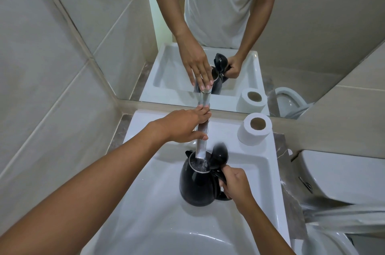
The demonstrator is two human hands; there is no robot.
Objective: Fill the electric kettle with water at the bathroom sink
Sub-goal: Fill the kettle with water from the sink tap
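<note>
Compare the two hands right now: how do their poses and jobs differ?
The left hand lies flat and open over the faucet top, fingers extended; the right hand is curled shut on the kettle handle. The left hand is up near the mirror; the right is low in the sink. Both are bare.

Black kettle [198,184] under chrome faucet [201,146], lid open, right hand [235,184] on handle.

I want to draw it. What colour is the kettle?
The kettle is black with a silver rim, seen best in the head view.
</note>
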